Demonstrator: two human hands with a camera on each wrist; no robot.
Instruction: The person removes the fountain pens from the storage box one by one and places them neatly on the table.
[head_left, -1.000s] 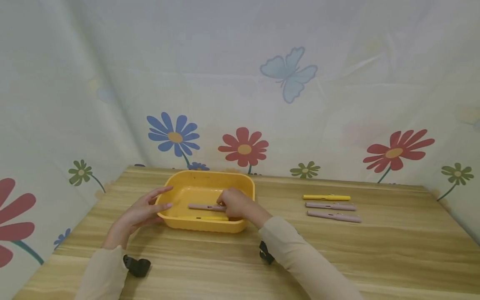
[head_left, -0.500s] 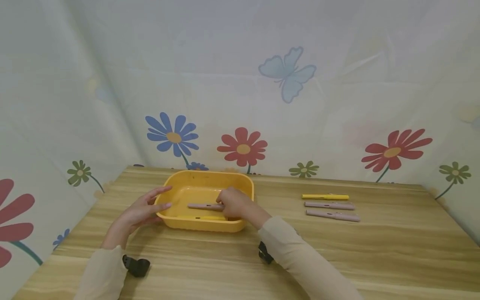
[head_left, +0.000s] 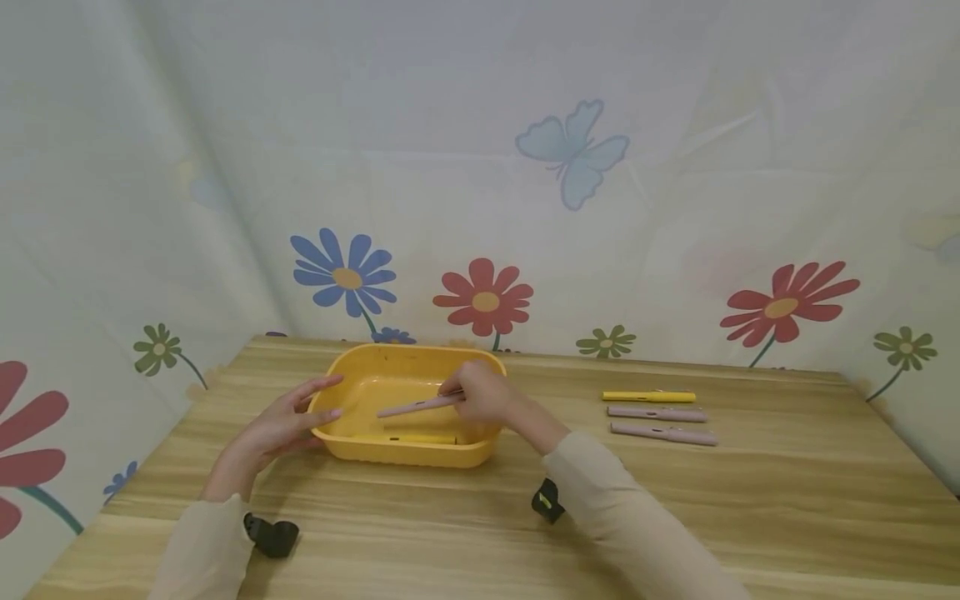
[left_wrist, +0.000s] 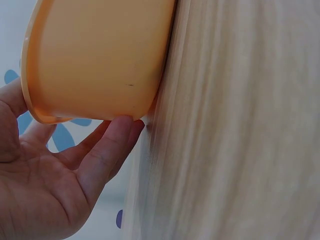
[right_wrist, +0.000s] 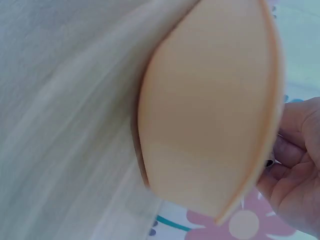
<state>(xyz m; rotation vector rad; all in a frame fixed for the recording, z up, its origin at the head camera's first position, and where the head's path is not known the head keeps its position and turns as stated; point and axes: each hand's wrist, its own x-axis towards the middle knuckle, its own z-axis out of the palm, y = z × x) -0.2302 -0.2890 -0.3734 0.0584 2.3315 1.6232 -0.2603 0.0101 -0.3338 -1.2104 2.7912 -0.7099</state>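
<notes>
At the left end of the yellow plastic basin [head_left: 408,457], my left hand [head_left: 281,423] grips the rim. The left wrist view shows fingertips [left_wrist: 117,132] against the basin's outer wall. My right hand [head_left: 485,395], over the basin's right side, pinches a pale mauve pen [head_left: 416,407] by its right end. The pen tilts, its free left end lower. Below it, a yellow pen [head_left: 423,439] lies along the near inner side of the basin. From the right wrist, the basin wall [right_wrist: 205,110] hides most of the held pen.
To the right on the wooden table [head_left: 420,533] lie a yellow pen [head_left: 648,397] and two mauve pens [head_left: 656,413], side by side in a short column. A flower-printed curtain [head_left: 660,233] stands behind the table's far edge.
My right hand has lifted the mauve pen off the basin floor and moved slightly up and right, tilting it. More of the yellow pen beneath now shows. My left hand stays put.
</notes>
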